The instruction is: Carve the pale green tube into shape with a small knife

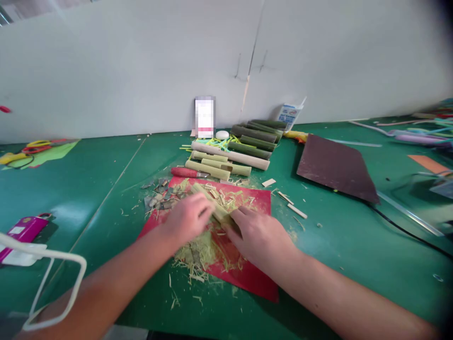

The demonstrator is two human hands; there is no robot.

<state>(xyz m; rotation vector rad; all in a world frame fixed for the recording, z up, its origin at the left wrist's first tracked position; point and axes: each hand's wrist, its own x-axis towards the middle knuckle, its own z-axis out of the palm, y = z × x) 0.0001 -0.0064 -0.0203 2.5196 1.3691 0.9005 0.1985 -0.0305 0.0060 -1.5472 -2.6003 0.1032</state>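
Note:
A pale, peeled bamboo piece (221, 213) lies slantwise over a red sheet (260, 278) strewn with shavings (198, 255). My right hand (262, 233) is closed round its near end, thumb below and fingers on top. Against its left side is my left hand (191, 215), slightly blurred, with the fingers curled in; whether they pinch anything besides the bamboo is hidden. Just beyond the sheet lies a red-handled tool (186, 173) with a metal end. Behind it are several cut bamboo pieces (230, 156), some pale and some green (256, 145).
A dark brown sheet (336, 165) lies at right, beside a black cable (406, 233). A phone (204, 118) leans on the wall, its screen blurred out. At left are a magenta box (26, 231), a white frame (76, 259) near my forearm, and scissors (37, 146) on green paper.

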